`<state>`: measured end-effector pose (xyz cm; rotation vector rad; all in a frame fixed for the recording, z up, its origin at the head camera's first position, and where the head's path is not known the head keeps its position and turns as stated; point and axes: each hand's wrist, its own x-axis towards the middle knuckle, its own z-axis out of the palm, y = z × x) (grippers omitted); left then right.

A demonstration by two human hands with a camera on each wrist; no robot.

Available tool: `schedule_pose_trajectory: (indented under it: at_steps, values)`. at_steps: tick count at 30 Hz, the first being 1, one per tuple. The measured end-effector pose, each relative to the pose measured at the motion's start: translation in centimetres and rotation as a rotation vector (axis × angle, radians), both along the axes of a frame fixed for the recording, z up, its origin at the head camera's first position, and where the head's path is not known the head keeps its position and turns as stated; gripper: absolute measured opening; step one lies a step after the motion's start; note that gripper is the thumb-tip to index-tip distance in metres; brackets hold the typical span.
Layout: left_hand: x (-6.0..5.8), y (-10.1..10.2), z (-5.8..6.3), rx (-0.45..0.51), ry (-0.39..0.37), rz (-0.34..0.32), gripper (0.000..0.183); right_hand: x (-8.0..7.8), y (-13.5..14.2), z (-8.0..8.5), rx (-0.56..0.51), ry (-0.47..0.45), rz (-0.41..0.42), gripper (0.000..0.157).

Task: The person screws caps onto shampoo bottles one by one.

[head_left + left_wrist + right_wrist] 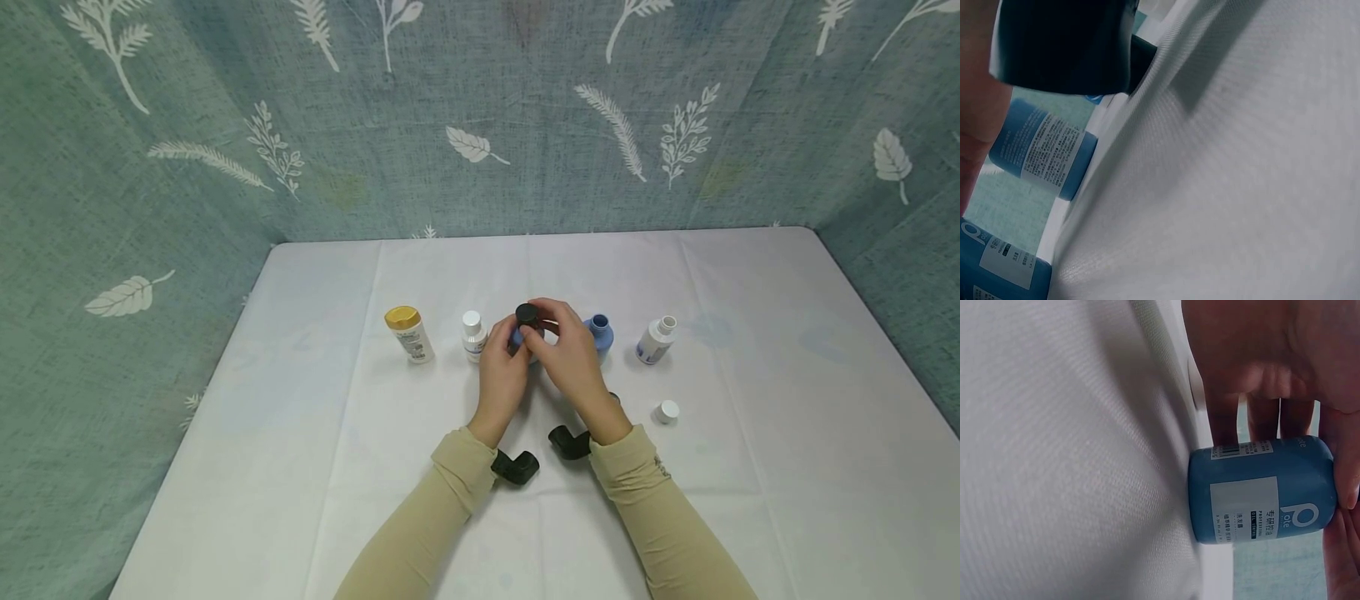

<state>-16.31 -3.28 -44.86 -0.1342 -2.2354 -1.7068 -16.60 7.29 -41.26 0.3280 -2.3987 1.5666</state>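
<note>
Both hands meet at a small blue bottle point(1247, 494) with a white label, standing on the table at the middle. Its black cap point(527, 314) shows between the fingers in the head view. My left hand point(501, 371) holds the bottle from the left near its shoulder. With thumb and fingers, my right hand point(567, 354) grips around the black cap, and several of its fingers lie behind the bottle in the right wrist view. The bottle's lower part point(1007, 259) shows in the left wrist view. Just right of the hands stands another blue bottle point(600, 327), its neck uncapped.
Left of the hands stand a white bottle with a white cap point(473, 333) and a white bottle with a golden cap point(411, 333). An uncapped white bottle point(656, 340) stands farther right, with a white cap point(666, 412) nearer me. Black curved pieces point(516, 468) sit beside both wrists.
</note>
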Motion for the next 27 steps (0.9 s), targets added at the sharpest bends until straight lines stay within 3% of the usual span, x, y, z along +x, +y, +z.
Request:
schedule_pose_trajectory:
  at_steps: [18, 27]
  values:
    - [0.1, -0.08, 0.14, 0.002, 0.009, -0.009, 0.028, -0.19, 0.02, -0.25, 0.005, -0.01, -0.012, 0.038]
    - [0.06, -0.06, 0.12, -0.002, -0.024, 0.0, 0.028, -0.21, 0.05, -0.28, 0.001, -0.025, -0.021, 0.039]
